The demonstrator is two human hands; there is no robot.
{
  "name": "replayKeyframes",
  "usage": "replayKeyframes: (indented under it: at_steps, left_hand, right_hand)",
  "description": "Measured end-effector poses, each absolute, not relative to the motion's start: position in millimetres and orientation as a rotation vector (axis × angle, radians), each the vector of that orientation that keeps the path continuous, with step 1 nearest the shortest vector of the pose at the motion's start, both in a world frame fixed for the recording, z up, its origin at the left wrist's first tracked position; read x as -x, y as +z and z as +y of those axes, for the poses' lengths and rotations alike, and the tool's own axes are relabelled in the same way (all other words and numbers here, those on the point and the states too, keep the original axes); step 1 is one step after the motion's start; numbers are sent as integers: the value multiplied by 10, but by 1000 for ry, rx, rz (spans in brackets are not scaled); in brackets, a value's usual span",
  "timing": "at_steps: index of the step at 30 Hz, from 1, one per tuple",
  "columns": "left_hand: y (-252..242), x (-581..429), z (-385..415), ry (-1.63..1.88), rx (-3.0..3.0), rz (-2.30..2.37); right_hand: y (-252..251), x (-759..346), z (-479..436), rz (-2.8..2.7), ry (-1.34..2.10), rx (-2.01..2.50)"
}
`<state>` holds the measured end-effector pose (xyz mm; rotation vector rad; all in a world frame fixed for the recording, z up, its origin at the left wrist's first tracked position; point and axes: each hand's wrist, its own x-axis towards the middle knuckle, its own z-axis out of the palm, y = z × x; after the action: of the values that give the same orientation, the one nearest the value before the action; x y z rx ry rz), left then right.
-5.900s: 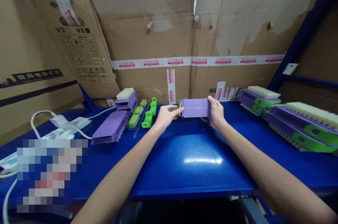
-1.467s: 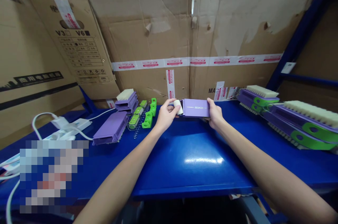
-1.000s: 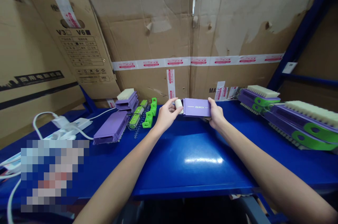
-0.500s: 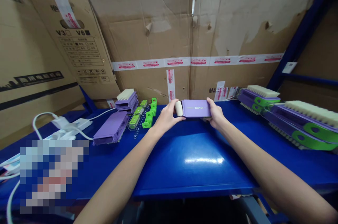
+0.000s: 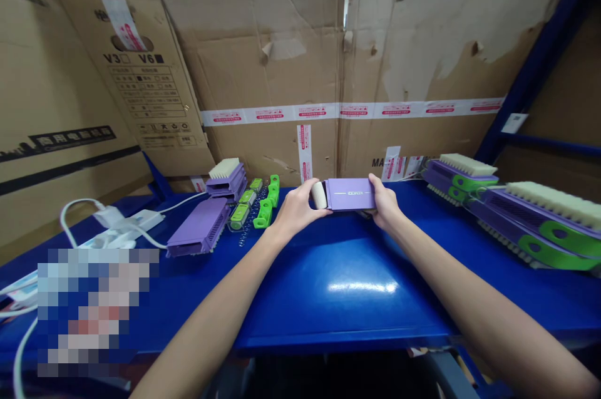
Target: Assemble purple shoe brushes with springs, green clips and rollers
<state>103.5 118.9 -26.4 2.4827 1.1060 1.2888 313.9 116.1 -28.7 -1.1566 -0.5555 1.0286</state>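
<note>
Above the middle of the table, both hands are at one flat purple plastic case (image 5: 351, 195) with white lettering. My right hand (image 5: 385, 203) grips its right end, thumb on top. At the left end, my left hand (image 5: 297, 208) is closed, thumb and fingers around a cream ribbed piece (image 5: 320, 195), slightly tilted against the case's opening. What the piece joins to inside the case is hidden. Left of my left hand lie green clips (image 5: 266, 205), green-and-clear blocks (image 5: 241, 210) and thin springs (image 5: 248, 221).
Purple cases with bristles (image 5: 200, 227) lie on the blue table (image 5: 347, 317) at left. Purple-and-green brushes (image 5: 539, 217) stand at right. A white power strip (image 5: 136, 223) with cables takes up the left side. Cardboard (image 5: 263, 73) walls the back.
The cream ribbed piece has tilted a little at the case's end. The case has turned very slightly; both hands keep their grip.
</note>
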Motion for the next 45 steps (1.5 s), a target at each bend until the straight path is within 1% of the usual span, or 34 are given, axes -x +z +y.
replayKeyframes:
  at_steps: [15,25,34,39,45]
  left_hand:
    - [-216,-998,1195,1168,-2542,1167]
    - [-242,-1026,1166,1219,-2575,1227]
    - [-245,-1000,1182,1139,-2556,1193]
    - [-291,-1055,1156,1222,-2522,1077]
    - [-379,-1114,1201,1217,-2391,1014]
  right_hand:
    - [-334,-3109,1166,-551,1000,1162]
    - [-307,-3111,1151,-573,918,1136]
    - [-344,-3092,1149,-544,939,1167]
    - [-330,-3141,1170,-570,940,1103]
    - [-331,-3184,1194,-611,797,1012]
